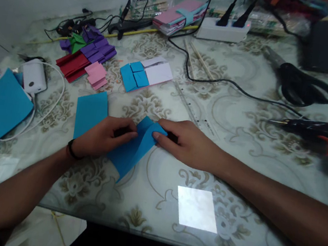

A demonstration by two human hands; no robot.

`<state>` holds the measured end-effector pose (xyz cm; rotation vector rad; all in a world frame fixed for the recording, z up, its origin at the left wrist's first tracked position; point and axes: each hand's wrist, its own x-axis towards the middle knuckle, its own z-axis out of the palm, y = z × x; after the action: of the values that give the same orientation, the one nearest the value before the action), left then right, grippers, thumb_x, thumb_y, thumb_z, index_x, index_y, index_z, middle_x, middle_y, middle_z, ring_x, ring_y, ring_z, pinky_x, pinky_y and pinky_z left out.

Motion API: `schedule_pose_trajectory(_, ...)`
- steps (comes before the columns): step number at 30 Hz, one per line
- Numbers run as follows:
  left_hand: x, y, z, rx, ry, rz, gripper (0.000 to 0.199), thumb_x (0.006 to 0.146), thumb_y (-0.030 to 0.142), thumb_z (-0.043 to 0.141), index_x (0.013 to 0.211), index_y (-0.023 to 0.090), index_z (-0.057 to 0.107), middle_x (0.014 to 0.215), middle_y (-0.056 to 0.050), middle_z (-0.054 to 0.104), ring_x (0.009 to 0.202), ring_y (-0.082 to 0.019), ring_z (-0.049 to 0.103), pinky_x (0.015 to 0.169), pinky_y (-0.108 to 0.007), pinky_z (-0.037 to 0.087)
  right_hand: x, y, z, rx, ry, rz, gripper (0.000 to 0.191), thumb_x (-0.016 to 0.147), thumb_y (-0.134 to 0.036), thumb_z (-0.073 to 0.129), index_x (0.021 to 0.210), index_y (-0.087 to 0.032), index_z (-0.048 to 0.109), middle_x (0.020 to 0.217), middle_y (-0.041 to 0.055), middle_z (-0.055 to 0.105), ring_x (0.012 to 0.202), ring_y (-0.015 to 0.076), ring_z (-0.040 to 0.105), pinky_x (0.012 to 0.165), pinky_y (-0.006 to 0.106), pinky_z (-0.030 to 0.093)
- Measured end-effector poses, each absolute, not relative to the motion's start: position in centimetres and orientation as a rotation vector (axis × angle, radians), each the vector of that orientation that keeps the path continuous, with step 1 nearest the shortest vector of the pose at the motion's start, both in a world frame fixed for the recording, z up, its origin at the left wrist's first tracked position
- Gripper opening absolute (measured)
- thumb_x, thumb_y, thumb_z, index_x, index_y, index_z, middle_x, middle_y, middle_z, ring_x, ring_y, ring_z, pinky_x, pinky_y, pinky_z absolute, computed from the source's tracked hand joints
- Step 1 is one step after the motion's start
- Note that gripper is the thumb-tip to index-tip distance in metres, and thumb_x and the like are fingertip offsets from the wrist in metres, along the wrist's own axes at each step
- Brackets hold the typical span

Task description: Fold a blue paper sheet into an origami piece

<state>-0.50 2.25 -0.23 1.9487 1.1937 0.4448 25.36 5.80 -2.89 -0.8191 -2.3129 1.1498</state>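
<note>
Between my hands is a sheet of blue paper (135,151), partly folded, with one flap curling up near its upper right corner. My right hand (179,142) pinches that corner between thumb and fingers. My left hand (108,135) is closed on the sheet's left side, its fingertips bent over the paper. A second blue paper piece (91,111) lies flat just behind my left hand, which covers its lower right part. Farther back sits a folded blue and white paper piece (146,74).
Scissors (307,84) and a pointed tool with a dark handle (313,130) lie at right. A clear ruler (192,108), power strip (223,29) and black cable cross the back. Folded paper pieces (99,49), a white power bank (35,76) and blue sheets (1,111) are left.
</note>
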Motion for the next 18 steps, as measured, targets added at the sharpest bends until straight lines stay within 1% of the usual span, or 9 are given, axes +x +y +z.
schedule_pose_trajectory(9, -0.46, 2.29, -0.17, 1.938, 1.187, 0.442, 0.024, 0.102, 0.036, 0.06, 0.089, 0.017, 0.066, 0.08, 0.001, 0.067, 0.07, -0.013, 0.056, 0.065, -0.024, 0.043, 25.24, 5.78, -2.78, -0.824, -2.305, 1.144, 0.033, 0.103, -0.038, 0.053, 0.077, -0.019, 0.052, 0.064, -0.0033, 0.054, 0.06, 0.0103, 0.049, 0.062, 0.024, 0.034)
schedule_pose_trajectory(13, -0.45, 2.3, -0.15, 1.942, 1.193, 0.422, 0.025, 0.102, 0.037, 0.06, 0.088, 0.017, 0.065, 0.08, 0.0, 0.067, 0.07, -0.013, 0.055, 0.064, -0.024, 0.043, 25.3, 5.73, -2.7, -0.838, -2.316, 1.147, 0.031, 0.103, -0.038, 0.053, 0.078, -0.019, 0.054, 0.065, -0.0027, 0.056, 0.06, 0.0106, 0.05, 0.063, 0.024, 0.034)
schedule_pose_trajectory(18, -0.45, 2.27, -0.24, 1.942, 1.199, 0.44, 0.025, 0.102, 0.038, 0.06, 0.089, 0.017, 0.065, 0.081, 0.0, 0.068, 0.072, -0.014, 0.058, 0.067, -0.025, 0.045, 25.28, 5.66, -2.65, -0.848, -2.318, 1.149, 0.031, 0.103, -0.038, 0.052, 0.078, -0.019, 0.054, 0.066, -0.0023, 0.056, 0.061, 0.0109, 0.05, 0.064, 0.025, 0.035)
